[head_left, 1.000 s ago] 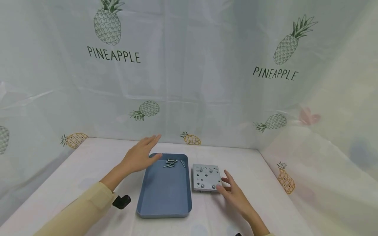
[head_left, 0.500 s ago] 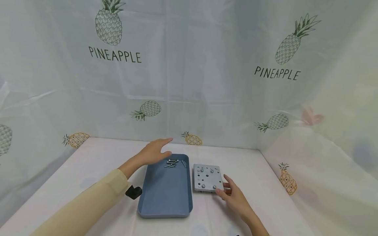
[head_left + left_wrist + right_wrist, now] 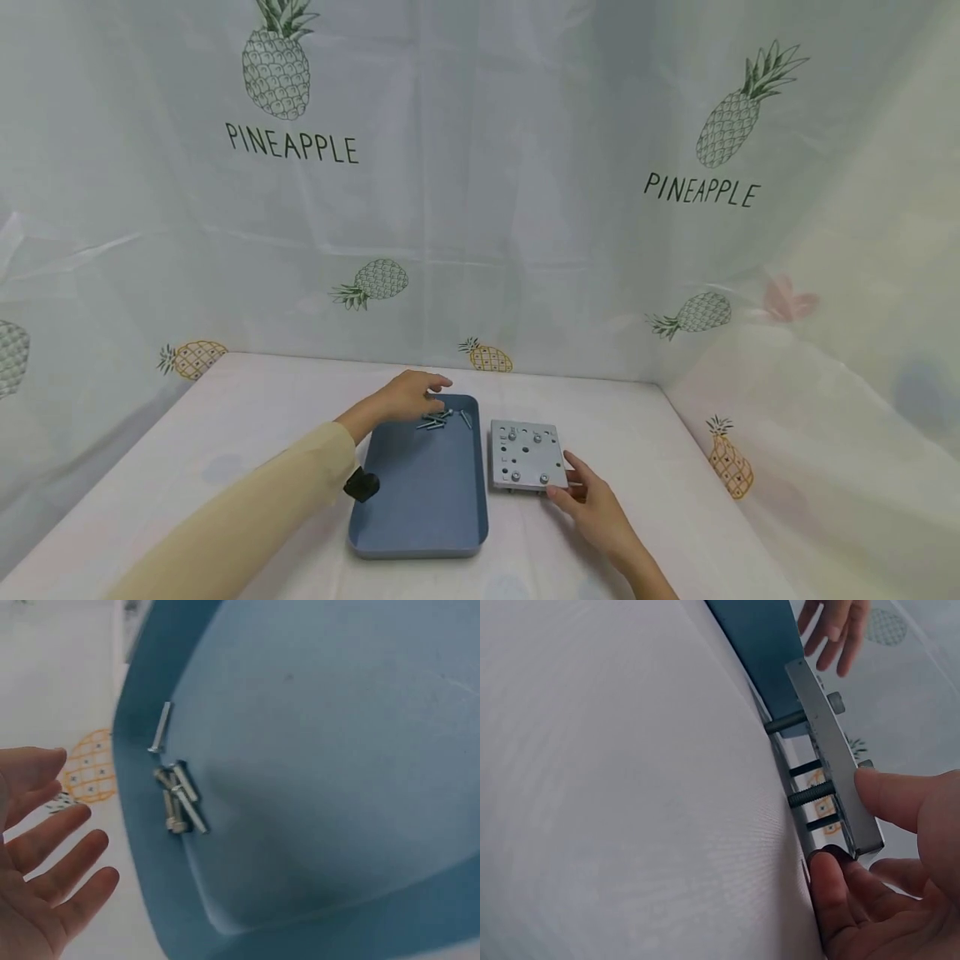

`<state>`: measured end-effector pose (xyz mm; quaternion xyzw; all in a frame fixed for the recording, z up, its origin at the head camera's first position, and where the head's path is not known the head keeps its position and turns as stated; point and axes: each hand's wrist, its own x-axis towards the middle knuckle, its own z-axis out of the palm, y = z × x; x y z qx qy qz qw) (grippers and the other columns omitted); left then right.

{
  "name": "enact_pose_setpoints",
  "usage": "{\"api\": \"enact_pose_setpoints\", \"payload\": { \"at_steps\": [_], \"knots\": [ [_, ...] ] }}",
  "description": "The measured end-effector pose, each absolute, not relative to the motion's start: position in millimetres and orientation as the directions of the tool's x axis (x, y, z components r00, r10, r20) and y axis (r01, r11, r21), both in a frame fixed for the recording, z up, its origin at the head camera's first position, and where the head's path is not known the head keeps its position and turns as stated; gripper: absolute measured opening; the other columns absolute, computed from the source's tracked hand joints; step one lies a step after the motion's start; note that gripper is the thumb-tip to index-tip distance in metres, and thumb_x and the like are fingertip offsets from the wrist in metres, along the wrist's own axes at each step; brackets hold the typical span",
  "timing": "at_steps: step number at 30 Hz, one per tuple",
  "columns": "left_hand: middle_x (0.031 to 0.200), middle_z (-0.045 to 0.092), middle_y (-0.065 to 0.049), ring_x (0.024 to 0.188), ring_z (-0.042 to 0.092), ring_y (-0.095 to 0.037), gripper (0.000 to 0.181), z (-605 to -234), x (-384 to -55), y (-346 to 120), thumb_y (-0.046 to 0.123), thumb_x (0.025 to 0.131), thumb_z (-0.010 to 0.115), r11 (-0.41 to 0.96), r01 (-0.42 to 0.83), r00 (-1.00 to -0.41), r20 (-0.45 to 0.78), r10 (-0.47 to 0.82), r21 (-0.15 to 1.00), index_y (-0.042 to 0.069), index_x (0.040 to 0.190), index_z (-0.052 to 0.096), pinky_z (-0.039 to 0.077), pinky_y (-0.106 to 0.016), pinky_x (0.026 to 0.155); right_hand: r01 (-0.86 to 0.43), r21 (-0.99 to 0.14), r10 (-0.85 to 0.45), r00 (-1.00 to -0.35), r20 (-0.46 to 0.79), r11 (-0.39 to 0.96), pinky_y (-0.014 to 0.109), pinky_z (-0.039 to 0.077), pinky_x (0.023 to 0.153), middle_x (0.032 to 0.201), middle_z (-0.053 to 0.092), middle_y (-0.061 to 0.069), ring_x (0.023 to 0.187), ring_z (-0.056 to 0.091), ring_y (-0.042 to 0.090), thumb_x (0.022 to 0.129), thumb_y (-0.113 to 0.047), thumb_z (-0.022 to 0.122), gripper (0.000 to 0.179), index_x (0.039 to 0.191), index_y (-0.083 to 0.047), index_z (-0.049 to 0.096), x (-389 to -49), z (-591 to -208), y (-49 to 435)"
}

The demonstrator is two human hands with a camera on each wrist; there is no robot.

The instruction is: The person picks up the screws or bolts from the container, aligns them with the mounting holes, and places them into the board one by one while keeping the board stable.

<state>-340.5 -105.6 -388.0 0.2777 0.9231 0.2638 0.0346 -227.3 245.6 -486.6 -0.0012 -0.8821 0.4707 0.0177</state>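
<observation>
My left hand point(image 3: 408, 396) hovers over the far end of a blue tray point(image 3: 420, 512), fingers relaxed and apart. Under it lies a small pile of bolts point(image 3: 180, 799), partly hidden by the hand in the head view. One bolt point(image 3: 161, 726) lies apart from the pile, near the tray wall. To the right of the tray, a square metal plate point(image 3: 536, 458) with holes stands raised on bolts put through it. My right hand point(image 3: 600, 512) grips its near right corner, thumb point(image 3: 896, 796) on the edge and fingers by the underside. Threaded shanks point(image 3: 810, 796) stick out below the plate.
A white cloth point(image 3: 675, 492) covers the table. Behind it hangs a pale curtain point(image 3: 480, 208) with printed pineapples. A black wrist camera point(image 3: 362, 484) on the left sleeve point(image 3: 255, 508) overlaps the tray's left rim.
My left hand has moved right and lowered toward the bolts, from beside the tray to over its far end. The right hand has closed in on the plate's corner; the plate stays put.
</observation>
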Motion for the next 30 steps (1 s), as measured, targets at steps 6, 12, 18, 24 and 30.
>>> {"api": "enact_pose_setpoints", "payload": {
  "at_steps": [6,12,18,24,30],
  "knots": [
    [0.137,0.070,-0.016,0.128,0.065,-0.036,0.039,-398,-348,-94,0.008,0.101,0.069,0.713,0.518,-0.825,0.054,0.563,0.472,0.001,0.139,0.067,0.051,-0.053,0.107,-0.018,-0.839,0.016,-0.999,0.032,0.543,0.030,0.057,0.079,0.129,0.069,0.013,0.108,0.068,0.021,0.096,-0.028,0.081,0.077,0.160,-0.006,0.045,-228,-488,247],
    [0.130,0.072,-0.018,0.120,0.068,-0.034,0.038,-406,-353,-81,0.006,0.098,0.071,0.685,0.585,-0.780,0.070,0.622,0.434,-0.001,0.135,0.069,0.054,-0.049,0.103,0.001,-0.836,0.033,-0.999,0.021,0.549,0.032,0.058,0.080,0.130,0.068,0.014,0.110,0.068,0.023,0.097,-0.029,0.080,0.075,0.160,-0.006,0.046,-227,-487,249],
    [0.122,0.074,-0.016,0.113,0.069,-0.031,0.037,-419,-359,-72,0.003,0.097,0.072,0.726,0.563,-0.802,0.048,0.595,0.395,0.003,0.134,0.071,0.055,-0.049,0.099,0.009,-0.828,0.037,-0.999,0.015,0.561,0.033,0.058,0.081,0.130,0.069,0.014,0.111,0.068,0.023,0.098,-0.031,0.079,0.074,0.159,-0.007,0.046,-227,-487,248],
    [0.121,0.073,-0.012,0.115,0.068,-0.030,0.038,-430,-361,-63,0.002,0.096,0.074,0.803,0.513,-0.851,0.059,0.521,0.305,0.009,0.134,0.073,0.053,-0.048,0.104,-0.005,-0.818,0.023,-0.999,0.022,0.575,0.038,0.059,0.088,0.129,0.070,0.012,0.112,0.068,0.023,0.098,-0.033,0.078,0.073,0.159,-0.007,0.046,-229,-488,246],
    [0.119,0.073,-0.012,0.116,0.068,-0.031,0.034,-436,-359,-55,0.001,0.095,0.074,0.823,0.524,-0.851,0.112,0.513,0.217,0.007,0.129,0.076,0.053,-0.046,0.105,-0.008,-0.819,0.022,-0.999,0.026,0.574,0.035,0.057,0.086,0.126,0.071,0.010,0.109,0.068,0.020,0.098,-0.030,0.078,0.072,0.159,-0.007,0.047,-229,-488,245]
  ]
}}
